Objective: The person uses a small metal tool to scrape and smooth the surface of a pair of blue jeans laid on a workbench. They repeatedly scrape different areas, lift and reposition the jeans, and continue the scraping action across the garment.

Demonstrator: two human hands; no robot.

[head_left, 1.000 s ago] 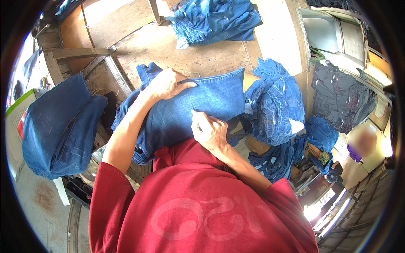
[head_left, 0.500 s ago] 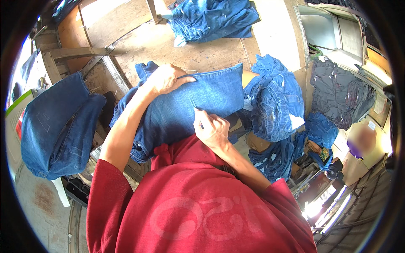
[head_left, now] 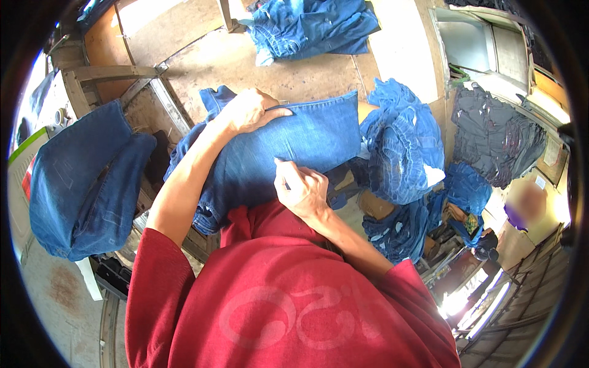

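A blue denim leg point(head_left: 319, 132) lies stretched in front of me, its hemmed end to the right. My left hand point(head_left: 251, 111) is closed on its far edge, thumb on top and fingers over the fold. My right hand point(head_left: 302, 189) is closed in a pinch at the near side of the cloth, with a small dark tip showing at its fingers; what it holds is too small to make out. Just beyond these fingers, a short pale line or crease runs on the denim. The rest of the garment bunches under my left forearm.
Folded dark-blue jeans point(head_left: 86, 184) hang at the left beside a wooden frame point(head_left: 169, 104). Gathered denim point(head_left: 402, 144) is heaped to the right, and more denim point(head_left: 313, 27) lies on the far boards. Black garments point(head_left: 497, 135) are piled farther right, near another person point(head_left: 526, 205).
My right hand has drawn slightly left, back from the pale line on the denim. The cloth and my left hand have shifted a little to the right.
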